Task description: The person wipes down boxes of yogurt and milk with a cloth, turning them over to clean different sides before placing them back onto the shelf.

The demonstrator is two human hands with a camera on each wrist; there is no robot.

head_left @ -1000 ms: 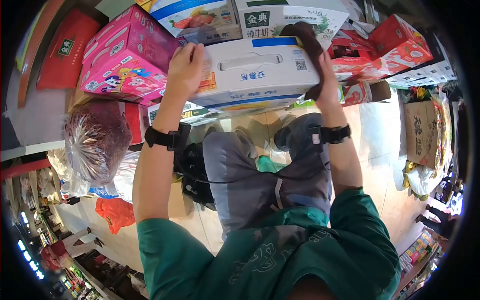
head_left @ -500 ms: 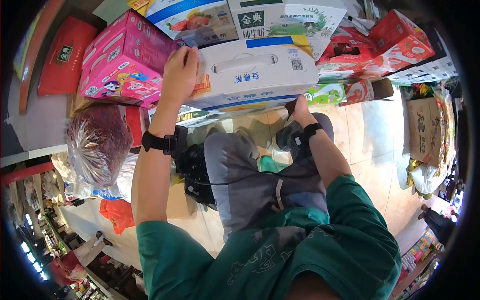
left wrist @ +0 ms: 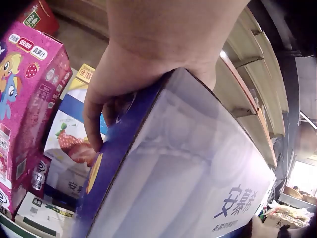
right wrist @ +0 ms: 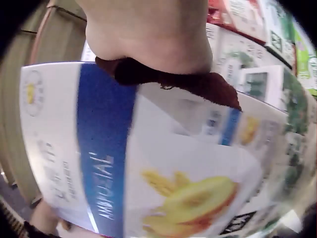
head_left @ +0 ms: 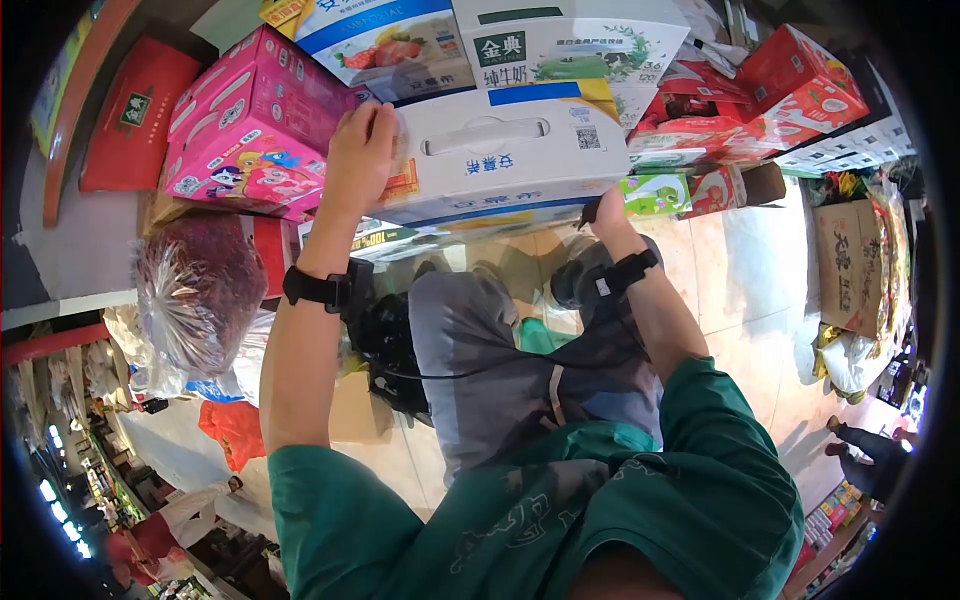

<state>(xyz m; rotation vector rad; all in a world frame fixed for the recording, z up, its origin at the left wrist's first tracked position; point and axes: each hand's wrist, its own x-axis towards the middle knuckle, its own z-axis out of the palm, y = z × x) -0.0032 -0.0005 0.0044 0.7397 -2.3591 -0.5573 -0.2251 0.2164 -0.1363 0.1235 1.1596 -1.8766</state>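
Observation:
A white-and-blue yogurt drink carton (head_left: 430,175) with a carry handle (head_left: 485,136) on its top lies in front of me in the head view. My left hand (head_left: 360,160) grips its left end; in the left wrist view the fingers (left wrist: 93,121) bend over the blue edge. At the carton's near right corner, my right hand (head_left: 608,215) holds a dark brown cloth (right wrist: 220,89). The right wrist view has this cloth against the carton's edge, above a printed cut mango. Most of the right fingers are hidden behind hand and cloth.
Behind the carton stand a strawberry-print carton (head_left: 390,50) and a white-and-green milk carton (head_left: 570,45). A pink carton (head_left: 250,130) stands left, red cartons (head_left: 800,80) right. A bag of dark red goods (head_left: 195,290) sits at left; tiled floor (head_left: 740,250) shows at right.
My right hand has come down with the cloth from the carton's right end to its near lower corner. My left hand keeps its grip on the left end.

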